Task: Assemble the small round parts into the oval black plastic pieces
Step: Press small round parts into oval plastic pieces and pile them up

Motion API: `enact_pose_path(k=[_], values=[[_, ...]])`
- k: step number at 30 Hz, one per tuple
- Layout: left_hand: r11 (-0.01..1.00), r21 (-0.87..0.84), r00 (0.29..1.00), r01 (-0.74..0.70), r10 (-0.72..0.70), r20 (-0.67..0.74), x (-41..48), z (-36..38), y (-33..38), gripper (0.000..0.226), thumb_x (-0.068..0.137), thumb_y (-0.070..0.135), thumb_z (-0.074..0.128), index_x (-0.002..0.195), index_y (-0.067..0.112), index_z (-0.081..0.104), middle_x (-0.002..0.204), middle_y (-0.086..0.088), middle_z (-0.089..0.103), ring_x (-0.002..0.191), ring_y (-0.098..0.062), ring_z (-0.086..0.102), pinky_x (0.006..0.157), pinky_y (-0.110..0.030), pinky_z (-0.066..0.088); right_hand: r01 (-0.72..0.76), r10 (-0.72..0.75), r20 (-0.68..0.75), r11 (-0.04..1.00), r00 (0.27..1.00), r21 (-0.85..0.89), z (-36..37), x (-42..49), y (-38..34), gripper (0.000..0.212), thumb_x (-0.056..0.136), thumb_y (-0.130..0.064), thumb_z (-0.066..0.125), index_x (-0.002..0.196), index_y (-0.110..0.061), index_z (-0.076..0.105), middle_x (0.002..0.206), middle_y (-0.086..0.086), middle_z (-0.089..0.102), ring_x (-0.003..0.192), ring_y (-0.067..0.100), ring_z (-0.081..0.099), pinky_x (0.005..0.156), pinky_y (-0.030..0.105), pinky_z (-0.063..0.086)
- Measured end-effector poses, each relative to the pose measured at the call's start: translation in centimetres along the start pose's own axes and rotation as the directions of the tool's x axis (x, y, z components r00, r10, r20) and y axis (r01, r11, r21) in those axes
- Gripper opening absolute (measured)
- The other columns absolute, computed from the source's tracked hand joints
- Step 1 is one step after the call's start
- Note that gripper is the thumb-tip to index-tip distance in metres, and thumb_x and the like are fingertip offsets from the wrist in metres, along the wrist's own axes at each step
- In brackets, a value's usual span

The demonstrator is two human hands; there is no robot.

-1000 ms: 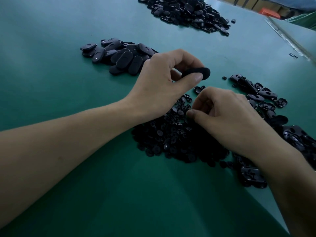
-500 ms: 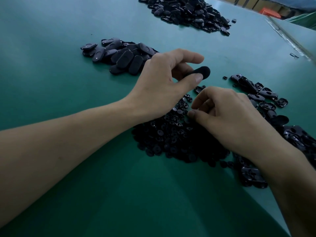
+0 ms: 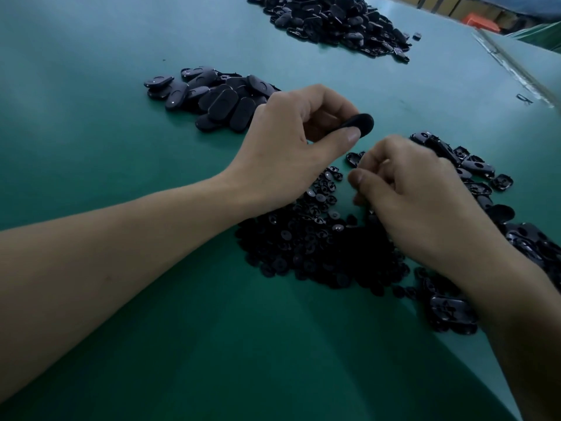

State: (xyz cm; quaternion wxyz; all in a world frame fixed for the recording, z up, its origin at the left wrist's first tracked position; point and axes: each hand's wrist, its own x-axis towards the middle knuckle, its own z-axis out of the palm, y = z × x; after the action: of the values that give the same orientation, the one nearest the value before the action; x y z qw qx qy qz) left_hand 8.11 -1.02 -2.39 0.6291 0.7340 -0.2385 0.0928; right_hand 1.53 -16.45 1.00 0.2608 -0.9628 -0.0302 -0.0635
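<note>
From my feed, what shows of the person is two arms. The left forearm (image 3: 121,253) is bare from the frame's edge to the wrist, with a faint small mark partway along it. The right forearm (image 3: 522,323) is bare too, seen at the lower right corner. The left hand (image 3: 282,153) and right hand (image 3: 425,208) are bare as well. The left thumbnail (image 3: 352,136) is trimmed short and catches some light. The right hand's fingers (image 3: 382,156) look slightly blurred to me.
</note>
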Motion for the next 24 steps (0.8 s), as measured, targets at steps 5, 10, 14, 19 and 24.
enact_pose_path(k=[5, 10, 14, 19, 24], values=[[0.999, -0.001, 0.999, 0.036, -0.036, -0.017, 0.06, -0.13, -0.03, 0.016, 0.086, 0.021, 0.073, 0.098, 0.030, 0.067, 0.077, 0.009, 0.070, 0.071, -0.012, 0.071, 0.067, -0.029, 0.057, 0.065, -0.049, -0.117, 0.988, 0.992, 0.139, -0.48, 0.04, -0.25, 0.009, 0.091, -0.025, 0.072, 0.090, -0.032, 0.065, 0.070, -0.013, 0.070, 0.070, 0.002, 0.067, 0.067, 0.022, 0.051], [0.999, 0.007, 0.999, 0.048, -0.048, -0.014, 0.05, -0.21, 0.04, 0.025, 0.087, 0.023, 0.071, 0.110, 0.031, 0.066, 0.080, 0.010, 0.069, 0.072, -0.013, 0.072, 0.069, -0.032, 0.059, 0.095, -0.071, -0.118, 0.973, 0.990, 0.211, -0.50, 0.00, -0.45, 0.013, 0.090, -0.027, 0.074, 0.078, -0.029, 0.069, 0.067, -0.012, 0.072, 0.055, 0.003, 0.067, 0.056, 0.017, 0.053], [0.998, 0.008, 0.998, 0.056, -0.056, -0.027, 0.12, -0.11, -0.03, 0.022, 0.087, 0.023, 0.072, 0.108, 0.030, 0.069, 0.080, 0.010, 0.069, 0.072, -0.015, 0.072, 0.066, -0.029, 0.054, 0.084, -0.055, -0.116, 0.961, 0.992, 0.262, -0.53, 0.03, -0.45, 0.012, 0.094, -0.027, 0.069, 0.083, -0.027, 0.065, 0.066, -0.010, 0.072, 0.051, 0.006, 0.066, 0.053, 0.016, 0.050], [0.999, 0.035, 1.000, 0.016, -0.015, -0.027, 0.03, -0.12, 0.10, 0.018, 0.086, 0.022, 0.072, 0.104, 0.025, 0.073, 0.085, 0.006, 0.074, 0.079, -0.013, 0.069, 0.079, -0.041, 0.057, 0.085, -0.038, -0.176, 0.959, 0.984, 0.271, -0.69, 0.16, -0.32, 0.013, 0.089, -0.018, 0.074, 0.083, -0.029, 0.070, 0.073, -0.006, 0.073, 0.067, 0.009, 0.071, 0.068, 0.033, 0.061], [0.998, -0.019, 0.998, 0.064, -0.064, 0.000, -0.07, -0.35, 0.25, 0.020, 0.083, 0.017, 0.077, 0.094, 0.026, 0.064, 0.077, 0.008, 0.069, 0.062, -0.008, 0.065, 0.065, -0.027, 0.054, 0.116, -0.032, -0.257, 0.940, 0.966, 0.322, -0.86, 0.27, -0.36, 0.019, 0.088, -0.013, 0.075, 0.092, -0.029, 0.065, 0.075, -0.005, 0.073, 0.070, 0.008, 0.073, 0.068, 0.029, 0.061]])
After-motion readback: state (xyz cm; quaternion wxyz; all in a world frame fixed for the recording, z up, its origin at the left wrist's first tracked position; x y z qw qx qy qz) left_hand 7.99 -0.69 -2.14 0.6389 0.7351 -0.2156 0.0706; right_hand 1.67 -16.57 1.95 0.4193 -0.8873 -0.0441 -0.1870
